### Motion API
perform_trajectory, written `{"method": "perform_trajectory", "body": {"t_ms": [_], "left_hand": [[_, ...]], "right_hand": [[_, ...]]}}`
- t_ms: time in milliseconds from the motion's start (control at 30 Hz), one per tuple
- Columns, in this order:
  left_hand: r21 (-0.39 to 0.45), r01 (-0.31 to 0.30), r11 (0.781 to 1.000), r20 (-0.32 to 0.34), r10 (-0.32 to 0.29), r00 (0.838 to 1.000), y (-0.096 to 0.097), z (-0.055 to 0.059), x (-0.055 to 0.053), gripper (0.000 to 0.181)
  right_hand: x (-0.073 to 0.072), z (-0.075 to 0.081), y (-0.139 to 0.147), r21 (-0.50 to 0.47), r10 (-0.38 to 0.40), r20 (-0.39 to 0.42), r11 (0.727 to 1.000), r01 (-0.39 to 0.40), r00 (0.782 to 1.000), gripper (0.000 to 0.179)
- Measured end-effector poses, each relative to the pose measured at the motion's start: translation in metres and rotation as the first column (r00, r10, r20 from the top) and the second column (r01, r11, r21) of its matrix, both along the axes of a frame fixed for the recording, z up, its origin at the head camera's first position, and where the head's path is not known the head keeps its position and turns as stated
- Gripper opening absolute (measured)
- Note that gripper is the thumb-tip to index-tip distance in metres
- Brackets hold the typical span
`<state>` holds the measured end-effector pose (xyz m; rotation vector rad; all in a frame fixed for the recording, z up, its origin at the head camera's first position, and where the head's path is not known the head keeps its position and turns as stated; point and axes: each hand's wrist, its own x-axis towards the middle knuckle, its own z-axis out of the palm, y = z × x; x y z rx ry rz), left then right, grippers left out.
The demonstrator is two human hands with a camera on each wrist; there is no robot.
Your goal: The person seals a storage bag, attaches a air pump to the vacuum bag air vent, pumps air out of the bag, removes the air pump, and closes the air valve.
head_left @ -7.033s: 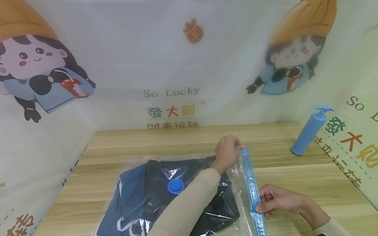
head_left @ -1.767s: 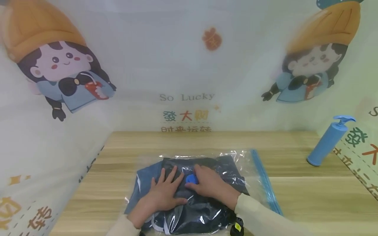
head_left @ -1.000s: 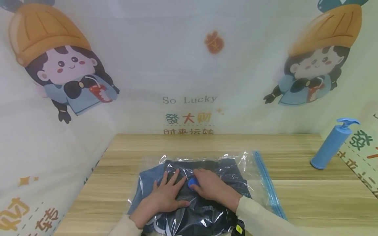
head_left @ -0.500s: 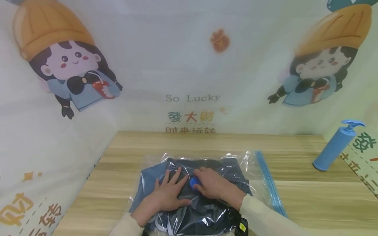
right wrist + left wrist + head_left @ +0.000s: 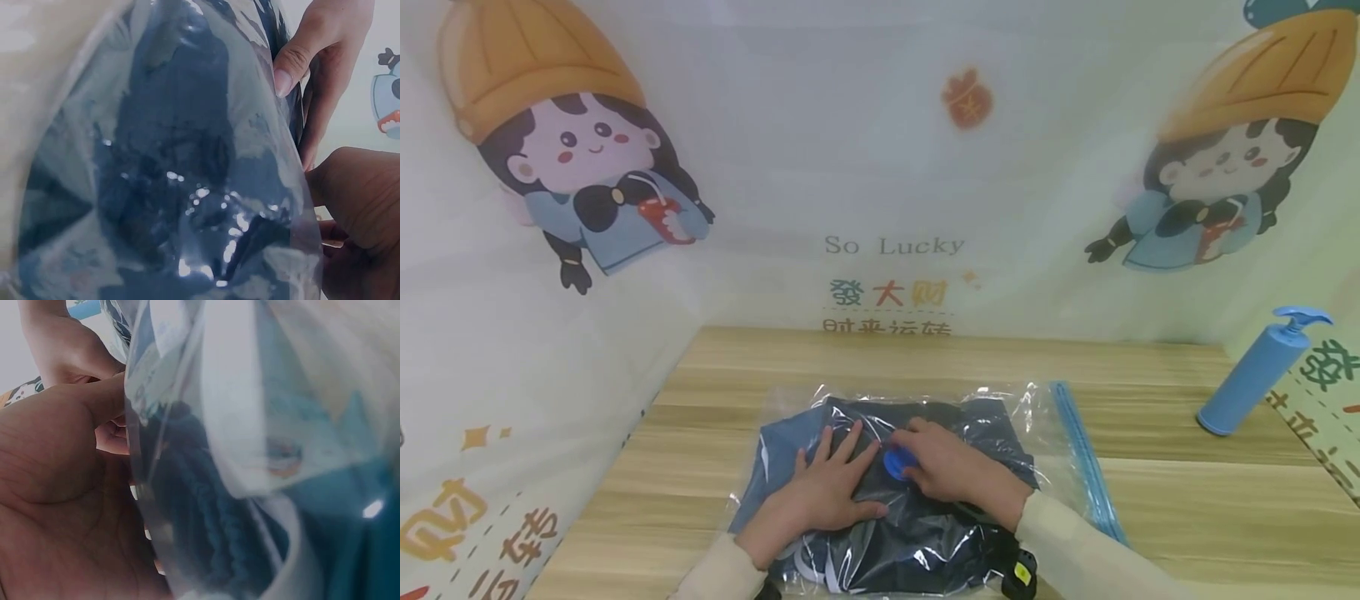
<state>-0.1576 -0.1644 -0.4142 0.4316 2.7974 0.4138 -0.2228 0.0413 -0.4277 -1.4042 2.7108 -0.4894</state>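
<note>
A clear vacuum storage bag (image 5: pixel 1033 442) with folded dark and blue clothes (image 5: pixel 790 442) inside lies on the table. My left hand (image 5: pixel 820 492) rests flat on it, fingers spread, left of the round blue valve cap (image 5: pixel 897 464). My right hand (image 5: pixel 951 467) curls at that cap, thumb and fingers pinching its right side and covering part of it. In the left wrist view, a white drawstring (image 5: pixel 234 406) shows through the plastic beside my palm. The bag's side bulges in the right wrist view, glossy and wrinkled over dark cloth (image 5: pixel 175 119). Both wrist views hide the cap.
Along the bag's right edge runs a blue zip seal (image 5: pixel 1086 467). A blue hand pump (image 5: pixel 1255 375) stands at the right side of the wood-grain table (image 5: pixel 1210 492). Behind and beside the table hangs a printed curtain (image 5: pixel 775 125).
Both hands have left the zip seal for the middle of the bag. Over the last second, my right fingers have shifted and turned around the cap; my left hand stays spread on the bag.
</note>
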Motion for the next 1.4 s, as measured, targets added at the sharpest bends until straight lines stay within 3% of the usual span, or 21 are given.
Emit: {"method": "perform_trajectory", "body": {"t_ms": [400,500,600,767,867,1100,1400], "left_hand": [[0.002,-0.012,1.0,0.002,0.012,1.0,0.0,0.0,0.001,0.087],[0.003,-0.019,1.0,0.001,0.019,1.0,0.0,0.001,0.001,0.087],[-0.001,-0.022,1.0,-0.001,0.022,1.0,0.0,0.001,0.002,0.087],[-0.007,-0.024,1.0,0.005,0.024,1.0,0.0,0.001,0.001,0.087],[-0.007,-0.023,1.0,0.003,0.023,1.0,0.001,0.0,0.001,0.087],[-0.004,-0.023,1.0,0.001,0.023,1.0,0.002,0.001,0.002,0.087],[0.0,-0.028,1.0,0.006,0.028,1.0,0.002,0.001,0.002,0.087]], "right_hand": [[0.0,0.006,0.003,-0.078,0.034,0.14,0.997,-0.023,0.99,0.046],[0.0,0.011,0.002,-0.115,0.025,0.209,0.993,-0.001,0.978,0.043],[0.002,0.012,-0.001,-0.138,-0.035,0.247,0.988,0.071,0.968,0.041],[0.004,0.005,-0.008,-0.119,-0.184,0.2,0.97,0.21,0.962,0.042],[0.004,0.0,-0.011,-0.104,-0.227,0.153,0.964,0.244,0.962,0.039],[0.003,-0.004,-0.011,-0.084,-0.205,0.091,0.973,0.213,0.974,0.028],[0.004,0.002,-0.009,-0.061,-0.13,0.094,0.989,0.136,0.987,0.027]]}}
